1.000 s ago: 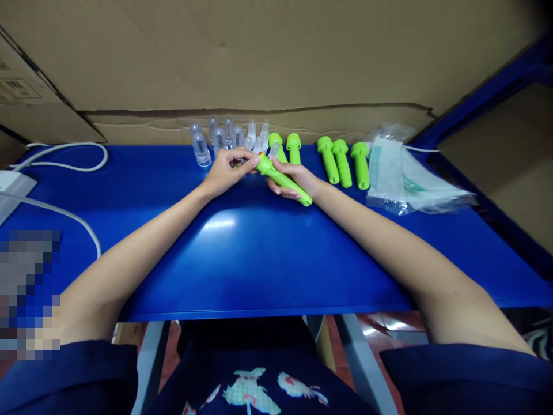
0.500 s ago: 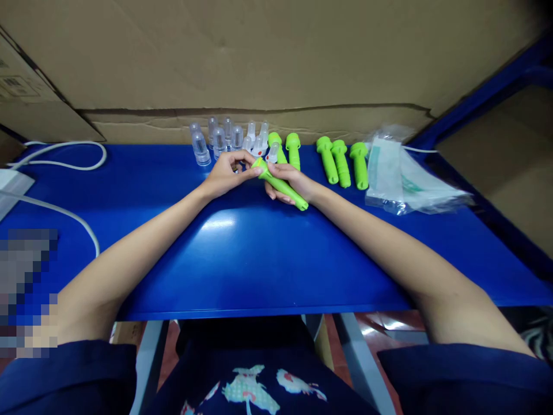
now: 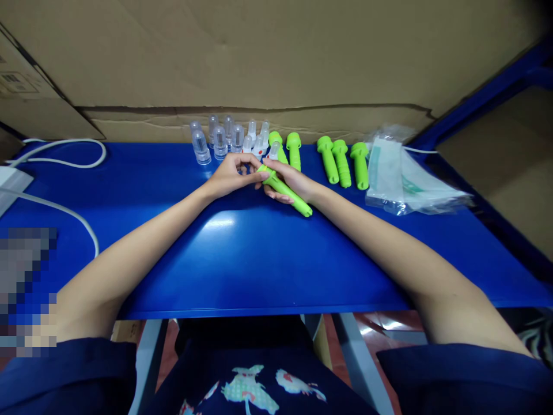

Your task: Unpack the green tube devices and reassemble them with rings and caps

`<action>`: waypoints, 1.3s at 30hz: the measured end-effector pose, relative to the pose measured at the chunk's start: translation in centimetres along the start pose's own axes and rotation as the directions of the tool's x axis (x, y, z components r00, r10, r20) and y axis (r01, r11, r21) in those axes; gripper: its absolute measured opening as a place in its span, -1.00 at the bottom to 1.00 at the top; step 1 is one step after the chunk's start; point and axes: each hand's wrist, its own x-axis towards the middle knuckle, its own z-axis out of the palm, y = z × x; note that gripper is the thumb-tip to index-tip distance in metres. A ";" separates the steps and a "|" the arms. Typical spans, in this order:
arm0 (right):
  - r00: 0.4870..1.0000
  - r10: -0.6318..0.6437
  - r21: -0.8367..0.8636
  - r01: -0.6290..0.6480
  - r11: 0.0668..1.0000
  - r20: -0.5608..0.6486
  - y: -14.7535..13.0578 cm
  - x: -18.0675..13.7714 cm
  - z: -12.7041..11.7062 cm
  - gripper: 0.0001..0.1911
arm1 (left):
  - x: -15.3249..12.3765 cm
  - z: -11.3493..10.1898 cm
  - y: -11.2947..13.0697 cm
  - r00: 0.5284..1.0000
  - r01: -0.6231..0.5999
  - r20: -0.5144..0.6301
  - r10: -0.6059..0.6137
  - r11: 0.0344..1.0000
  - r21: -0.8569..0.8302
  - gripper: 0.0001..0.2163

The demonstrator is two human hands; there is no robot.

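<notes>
A bright green plastic handle (image 3: 291, 197) with a flared collar lies tilted between my two hands, its narrow end toward me and to the right. My left hand (image 3: 228, 176) has its thumb and fingers closed on the collar; its fingertips are partly hidden. Around the upper shaft, my right hand (image 3: 297, 181) is closed, with the thumb on top and the fingers underneath. Just beyond my hands stand small clear domed pieces with white bases (image 3: 260, 147) and red dots. To their left are several larger clear plastic domed caps (image 3: 200, 147).
More green handles (image 3: 340, 163) lie at the back, right of my hands. Next to them is a clear plastic bag (image 3: 404, 176). A white cable (image 3: 82, 216) runs across the left of the blue table (image 3: 259, 259). Cardboard (image 3: 268, 57) stands along the back.
The green handle has shifted slightly toward me and to the right, and my left fingers have moved a little with its collar. Both hands keep their hold.
</notes>
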 end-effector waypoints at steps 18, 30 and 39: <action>0.999 0.043 0.068 -0.042 0.997 -0.014 -0.7 -0.5 0.7 -0.31 | -0.1 0.4 0.0 0.996 0.032 -0.076 -0.034 0.999 -0.032 -0.50; 0.998 0.046 0.105 -0.049 0.993 0.033 -0.2 -0.2 0.1 -0.34 | -0.1 0.4 -0.4 0.999 0.019 -0.045 -0.019 1.000 -0.007 -0.42; 0.998 0.008 0.157 -0.017 0.987 0.056 0.1 0.0 -0.5 -0.38 | 0.2 0.9 -1.0 0.991 -0.004 -0.133 -0.020 0.983 -0.182 -0.41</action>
